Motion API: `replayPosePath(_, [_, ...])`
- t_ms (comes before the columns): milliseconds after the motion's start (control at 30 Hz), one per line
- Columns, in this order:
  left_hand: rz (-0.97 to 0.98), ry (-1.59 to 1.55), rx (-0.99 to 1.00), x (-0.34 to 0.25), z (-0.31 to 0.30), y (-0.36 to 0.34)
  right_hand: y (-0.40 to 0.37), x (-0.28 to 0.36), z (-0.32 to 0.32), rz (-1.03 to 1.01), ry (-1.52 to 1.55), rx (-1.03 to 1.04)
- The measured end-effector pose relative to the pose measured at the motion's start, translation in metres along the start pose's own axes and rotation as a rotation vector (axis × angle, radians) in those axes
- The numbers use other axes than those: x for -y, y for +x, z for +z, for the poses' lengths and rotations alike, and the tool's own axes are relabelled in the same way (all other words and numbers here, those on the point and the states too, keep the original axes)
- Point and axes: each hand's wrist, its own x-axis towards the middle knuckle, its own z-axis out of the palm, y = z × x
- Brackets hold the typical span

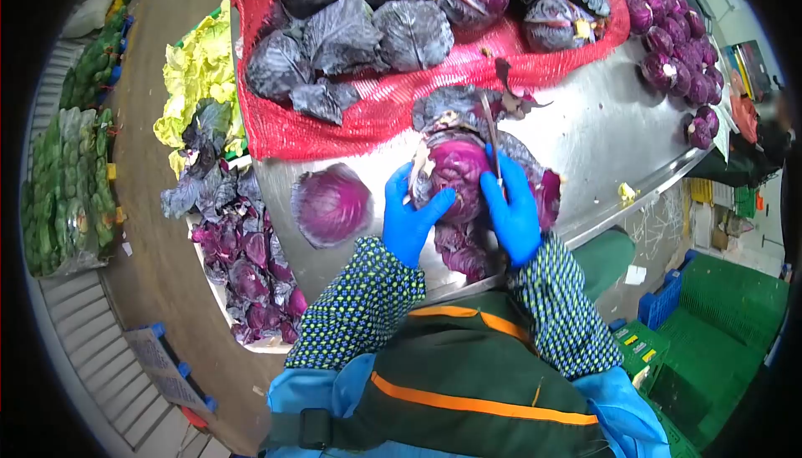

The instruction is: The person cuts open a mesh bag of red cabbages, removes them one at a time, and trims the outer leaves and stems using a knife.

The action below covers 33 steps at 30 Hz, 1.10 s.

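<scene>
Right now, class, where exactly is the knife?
In the head view, the knife sits centre frame in the right hand. Its blade points away across the red cabbage that the left hand holds on the steel table.

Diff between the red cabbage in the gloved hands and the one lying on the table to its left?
The held cabbage has loose dark outer leaves around it; the lone cabbage is bare and glossy. The left hand grips the held cabbage while the right hand holds a knife to it; the lone cabbage lies untouched on the steel table. Both are red cabbages of similar size.
</scene>
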Motion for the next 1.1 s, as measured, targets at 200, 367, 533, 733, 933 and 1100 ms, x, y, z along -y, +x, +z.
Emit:
replayPosePath(200, [0.648, 1.168, 0.131, -0.041, -0.023, -0.01, -0.058, -0.001, -0.016, 0.568, 0.423, 0.148])
replayPosePath(367, [0.544, 1.153, 0.027, -0.039, -0.007, -0.015, -0.024, 0.007, -0.019, -0.162, -0.114, 0.125])
replayPosePath(533, [0.504, 1.15, -0.013, -0.043, -0.004, -0.006, 0.0, 0.006, -0.012, -0.284, -0.432, 0.224])
replayPosePath(733, [0.51, 1.161, -0.038, -0.041, 0.0, -0.005, 0.037, 0.007, -0.005, -0.203, -0.451, 0.244])
replayPosePath(933, [0.531, 1.128, -0.006, -0.029, -0.017, -0.021, 0.052, -0.02, -0.002, -0.048, -0.058, 0.21])
replayPosePath(1100, [0.519, 1.041, 0.091, -0.039, -0.023, -0.003, 0.047, 0.001, 0.02, 0.205, -0.376, 0.134])
